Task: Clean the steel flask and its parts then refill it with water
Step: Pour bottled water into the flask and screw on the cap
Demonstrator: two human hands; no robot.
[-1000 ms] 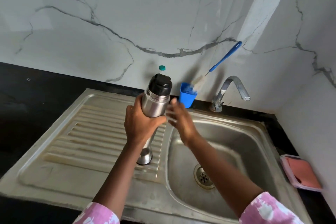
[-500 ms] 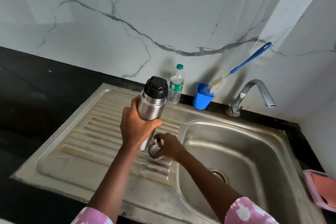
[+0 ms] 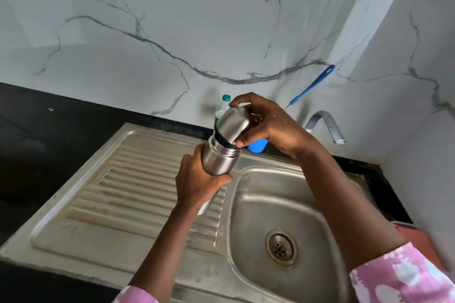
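Note:
My left hand (image 3: pixel 197 179) grips the body of the steel flask (image 3: pixel 219 158), held upright over the ribbed drainboard. My right hand (image 3: pixel 268 123) holds the steel cup lid (image 3: pixel 232 126) tilted over the flask's top, with fingers curled round it. The lid covers the black stopper, of which only a dark rim shows. A plastic water bottle (image 3: pixel 222 106) with a green cap stands behind the flask against the wall, mostly hidden.
The steel sink (image 3: pixel 258 204) has its basin with a drain at the right and the tap (image 3: pixel 325 125) behind. A blue cup (image 3: pixel 257 146) holds a blue-handled bottle brush (image 3: pixel 312 85). A pink container (image 3: pixel 418 236) sits at the right edge on the black counter.
My right hand picked the steel cup lid up from the drainboard and brought it onto the flask's top. The left hand kept its grip on the flask.

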